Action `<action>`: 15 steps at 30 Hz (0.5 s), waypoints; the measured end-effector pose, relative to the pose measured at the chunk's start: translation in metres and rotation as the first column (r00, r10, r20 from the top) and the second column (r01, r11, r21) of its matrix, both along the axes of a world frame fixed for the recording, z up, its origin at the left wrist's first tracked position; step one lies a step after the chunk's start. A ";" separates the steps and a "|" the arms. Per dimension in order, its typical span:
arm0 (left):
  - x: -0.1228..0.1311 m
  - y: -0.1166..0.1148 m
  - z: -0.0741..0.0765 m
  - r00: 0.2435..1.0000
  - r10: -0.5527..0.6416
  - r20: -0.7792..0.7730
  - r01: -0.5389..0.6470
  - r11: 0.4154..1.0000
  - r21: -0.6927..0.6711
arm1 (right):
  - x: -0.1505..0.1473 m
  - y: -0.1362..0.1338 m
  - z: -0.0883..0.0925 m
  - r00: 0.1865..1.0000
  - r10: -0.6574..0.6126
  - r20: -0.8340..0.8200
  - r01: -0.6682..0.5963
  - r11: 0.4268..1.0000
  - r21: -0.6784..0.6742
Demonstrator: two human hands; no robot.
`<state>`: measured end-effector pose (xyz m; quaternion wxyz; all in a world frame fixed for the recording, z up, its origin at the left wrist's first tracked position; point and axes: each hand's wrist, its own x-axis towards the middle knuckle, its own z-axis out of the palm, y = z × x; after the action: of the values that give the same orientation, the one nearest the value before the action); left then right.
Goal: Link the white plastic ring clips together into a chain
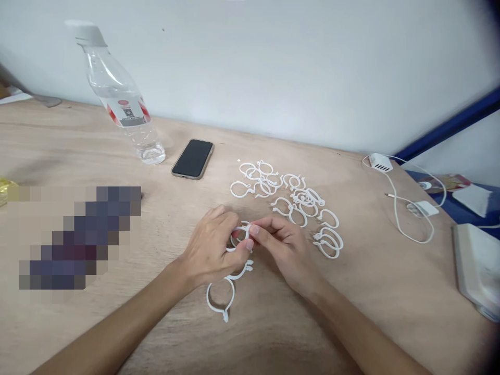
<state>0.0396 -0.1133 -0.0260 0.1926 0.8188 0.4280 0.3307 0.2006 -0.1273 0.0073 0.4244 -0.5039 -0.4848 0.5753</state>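
My left hand (213, 245) pinches a white plastic ring (247, 232) between thumb and fingers. My right hand (287, 252) closes its thumb and forefinger on the same ring's right side, and the two hands' fingertips nearly meet there. Below the left hand hangs or lies a short run of similar rings; the lowest ring (225, 314) is closed at its clasp and appears linked to the one above. How the upper rings join is partly hidden by my left hand. Beyond my hands lie several loose white rings (264, 180), many with open ends.
A water bottle (130, 112) stands at the back left, beside a phone (193, 158) lying flat. A blurred-out patch (74, 245) covers the left. To the right are a white cable (396, 211), adapters (380, 162) and a white box-like object (474, 265) near the table edge.
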 end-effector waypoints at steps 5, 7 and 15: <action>0.000 -0.001 0.000 0.999 -0.039 0.014 0.039 0.999 0.038 | -0.002 -0.003 -0.003 1.000 0.019 0.014 -0.019 1.000 0.022; 0.000 0.000 0.001 0.998 -0.058 -0.004 0.058 0.998 0.036 | -0.001 -0.002 -0.005 0.999 0.033 0.029 -0.033 0.999 0.021; 0.002 -0.003 0.004 0.997 -0.052 -0.053 0.055 0.997 0.061 | 0.045 0.028 -0.012 0.710 -0.273 0.649 -0.108 0.869 0.483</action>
<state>0.0418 -0.1163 -0.0222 0.1644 0.8439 0.4001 0.3174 0.2453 -0.0995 -0.0046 0.3481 -0.5813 -0.7131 0.1797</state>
